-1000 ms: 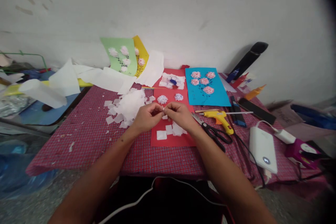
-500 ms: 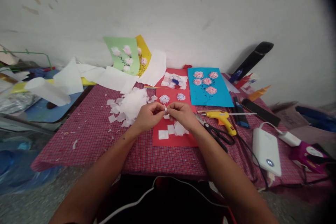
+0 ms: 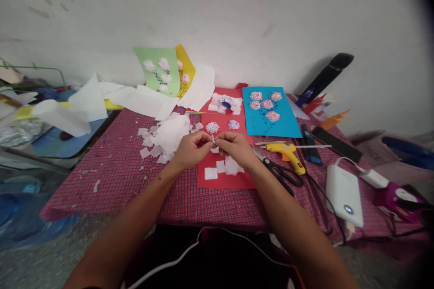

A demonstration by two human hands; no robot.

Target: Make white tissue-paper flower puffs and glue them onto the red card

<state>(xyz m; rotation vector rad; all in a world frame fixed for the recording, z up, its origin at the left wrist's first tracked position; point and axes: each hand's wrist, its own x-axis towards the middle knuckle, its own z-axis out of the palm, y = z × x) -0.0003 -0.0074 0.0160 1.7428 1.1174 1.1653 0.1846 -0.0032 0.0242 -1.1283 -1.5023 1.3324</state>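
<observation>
- On my feed, the left hand and the right hand are both closed in a pinch, fingertips meeting over the middle of the counter.
- Between them they grip a small scrap of white tissue, held just above a red card. The fingers hide most of it, so I cannot make out its exact shape.
- I read the counter as covered with a red checked cloth, scattered with paper bits.
- Under the hands, a few white tissue squares lie on the near part of the red card.
- Just beyond the fingertips, two small round tissue flowers sit on the same card, and a cluster of white tissue with a blue centre lies further along it.
- Beside the left hand, I have a heap of white tissue pieces on the cloth, with loose squares around its edge.
- Just right of the right hand lie black-handled scissors, and past them a yellow hot glue gun.
- Further right, a white power bank lies on the cloth with a cable attached.
- At the back, a blue card with pink tissue flowers lies flat, while a green card and a yellow card lean against the wall.
</observation>
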